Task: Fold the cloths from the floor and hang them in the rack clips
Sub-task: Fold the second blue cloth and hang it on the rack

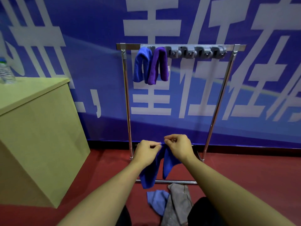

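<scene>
From my feed, much was cut off: the clear plastic water bottle (5, 71) ran past the left edge, the pale wooden cabinet (37, 128) under it lost its left side, and the dark shapes at the bottom edge I could not make out. The left hand (145, 151) and the right hand (178, 146) each pinched the top edge of one blue microfibre cloth (150, 173) with curled fingers, holding it up in front of the chrome metal rack (127, 101); both hands covered its upper corners. I counted two cloths hanging in the grey plastic clip strip (195, 52): a folded blue cloth (140, 66) and a folded purple cloth (158, 66), side by side at its left end. Two more lay on the red floor (244, 168): a crumpled light blue cloth (157, 200) and a grey cloth (178, 204), touching, the grey one's lower end hidden.
</scene>
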`<state>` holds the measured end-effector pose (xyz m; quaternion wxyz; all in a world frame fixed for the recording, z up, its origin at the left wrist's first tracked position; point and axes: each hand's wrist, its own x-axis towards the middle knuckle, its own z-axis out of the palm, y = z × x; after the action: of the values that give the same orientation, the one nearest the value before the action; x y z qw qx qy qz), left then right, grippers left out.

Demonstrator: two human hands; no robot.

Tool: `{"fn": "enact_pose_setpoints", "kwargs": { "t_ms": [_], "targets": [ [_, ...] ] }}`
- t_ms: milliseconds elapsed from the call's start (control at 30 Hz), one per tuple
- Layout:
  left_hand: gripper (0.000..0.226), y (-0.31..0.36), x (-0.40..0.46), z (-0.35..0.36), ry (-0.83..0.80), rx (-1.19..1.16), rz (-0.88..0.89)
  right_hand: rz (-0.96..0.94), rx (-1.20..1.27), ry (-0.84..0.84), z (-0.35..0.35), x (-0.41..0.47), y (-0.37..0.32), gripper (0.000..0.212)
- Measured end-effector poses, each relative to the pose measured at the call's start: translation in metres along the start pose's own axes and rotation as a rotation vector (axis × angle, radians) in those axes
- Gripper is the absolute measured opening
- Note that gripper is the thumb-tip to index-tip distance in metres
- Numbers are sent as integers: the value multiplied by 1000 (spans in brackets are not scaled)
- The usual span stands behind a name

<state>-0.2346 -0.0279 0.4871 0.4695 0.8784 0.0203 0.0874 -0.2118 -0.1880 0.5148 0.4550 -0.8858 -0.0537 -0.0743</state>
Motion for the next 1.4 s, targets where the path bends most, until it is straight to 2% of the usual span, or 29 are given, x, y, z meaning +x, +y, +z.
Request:
{"fn": "enact_pose_setpoints", "kwargs": {
  "t_ms": [200, 267, 367, 400, 467, 533, 667, 733, 833, 967, 1033, 1133, 1267, 1333, 1400],
  "targets": [
    [16, 10, -1, -23, -40, 55, -31, -10, -68, -51, 5, -5, -8, 23],
    [17, 12, 2, -26, -71, -148, -105, 8, -19, -56, 8, -8, -9, 29],
    [14, 18, 0, -28, -100, -478, -204, 56, 101, 56, 14, -17, -11, 17],
    [14, 20, -1, -28, -108, -529, -213, 73, 125, 75, 17, -19, -11, 18],
    [15, 21, -4, -27, -116, -564, -208, 118, 217, 5, 20, -20, -10, 32],
    [17, 22, -7, -26, -97, -549, -210, 140, 335, -108, 21, -21, -10, 40],
    [16, 20, -7, -25, -96, -535, -221, 106, 455, -183, 15, -23, -11, 22],
    [14, 19, -6, -27, -115, -517, -220, 120, 465, -195, 14, -21, -10, 18],
    [11, 21, -4, -27, -98, -436, -232, 138, 354, -177, 16, -15, -5, 25],
    [17, 13, 9, -33, 188, -302, -253, 178, 255, -41, 17, -2, 10, 28],
    [18, 12, 10, -39, 250, -235, -264, 208, 292, -45, 13, -1, 9, 18],
    [15, 7, 4, -45, 201, -196, -229, 237, 342, -44, 6, 1, 7, 23],
    [37, -5, 7, -52, 172, -191, -211, 212, 213, 8, -4, 5, 16, 38],
    [38, -10, 10, -56, 167, -189, -226, 206, 145, -9, -11, 4, 13, 50],
    [44, -16, 10, -59, 139, -159, -212, 176, 89, -26, -16, 3, 11, 48]
  ]
}}
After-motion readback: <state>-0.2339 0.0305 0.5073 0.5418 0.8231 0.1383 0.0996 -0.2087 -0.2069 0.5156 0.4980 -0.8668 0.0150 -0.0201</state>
